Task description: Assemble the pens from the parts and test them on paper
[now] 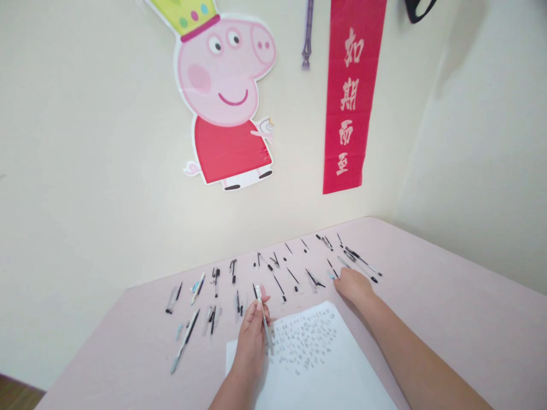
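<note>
White-ended pen lies along the thumb side of the left hand, pinched between thumb and fingers, with its pale end standing out just past the fingertips. From my remote seat I see its long axis run away from the wearer, leaning slightly left at the far end; the white end points toward the wall, and the slim greyish end reaches back over the left edge of the writing on the paper. I can't tell whether that end touches the sheet.

The right hand is down on the table, its fingers curled at a small light-blue piece beside a thin black refill. I can't make out whether those fingers pinch anything, as the back of the hand hides them.

To me the pen looks smooth and straight, like hard plastic. The paper is flat, white and covered in small dark marks; the tabletop is matte pale pink. On the left, a long black-and-grey pen lies slantwise, its black end toward the wall.
</note>
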`<state>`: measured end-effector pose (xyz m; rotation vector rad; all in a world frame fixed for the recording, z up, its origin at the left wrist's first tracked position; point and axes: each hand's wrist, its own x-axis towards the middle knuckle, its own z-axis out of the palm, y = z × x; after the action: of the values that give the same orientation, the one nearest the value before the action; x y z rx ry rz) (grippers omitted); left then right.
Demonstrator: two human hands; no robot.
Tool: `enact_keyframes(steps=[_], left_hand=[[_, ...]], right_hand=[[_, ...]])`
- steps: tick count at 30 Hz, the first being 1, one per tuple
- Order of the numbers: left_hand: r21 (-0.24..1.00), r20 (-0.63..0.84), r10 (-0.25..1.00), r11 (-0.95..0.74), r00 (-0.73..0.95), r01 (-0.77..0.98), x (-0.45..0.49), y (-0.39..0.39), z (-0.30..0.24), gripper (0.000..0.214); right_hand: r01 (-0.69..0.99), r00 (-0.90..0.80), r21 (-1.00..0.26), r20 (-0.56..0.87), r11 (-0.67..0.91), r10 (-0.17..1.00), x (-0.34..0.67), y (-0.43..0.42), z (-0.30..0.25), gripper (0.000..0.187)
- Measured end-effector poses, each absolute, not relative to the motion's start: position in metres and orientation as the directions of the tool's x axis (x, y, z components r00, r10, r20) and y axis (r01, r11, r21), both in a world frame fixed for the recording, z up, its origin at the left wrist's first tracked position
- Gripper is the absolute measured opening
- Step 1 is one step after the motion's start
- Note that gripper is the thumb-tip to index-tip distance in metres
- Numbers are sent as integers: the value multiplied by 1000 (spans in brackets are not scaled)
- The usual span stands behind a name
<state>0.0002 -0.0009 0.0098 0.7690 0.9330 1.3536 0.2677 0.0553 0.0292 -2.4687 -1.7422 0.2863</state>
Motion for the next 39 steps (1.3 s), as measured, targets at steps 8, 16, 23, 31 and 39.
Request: enact_keyframes(steps=[8, 16, 23, 31, 39], left_hand=[[926, -116, 993, 97, -30, -365, 4, -3, 18, 35], [984, 151, 988, -153, -29, -92, 4, -6, 20, 24], [946, 302, 946, -313, 119, 88, 3, -7, 24, 22], [933, 319, 940, -334, 121, 132, 3, -7, 22, 21], [928, 332, 935, -347, 124, 135, 4, -6, 22, 23]], right_hand=[[805, 320, -533, 20, -261, 947, 264, 60, 30, 15], [78, 97, -997, -9, -16, 995, 218, 51, 39, 9], [-53, -134, -997, 63, 57, 989, 182, 27, 68, 12], [-31, -179, -993, 119, 115, 977, 170, 20, 67, 12], [7, -200, -987, 156, 160, 967, 170, 21, 63, 12]])
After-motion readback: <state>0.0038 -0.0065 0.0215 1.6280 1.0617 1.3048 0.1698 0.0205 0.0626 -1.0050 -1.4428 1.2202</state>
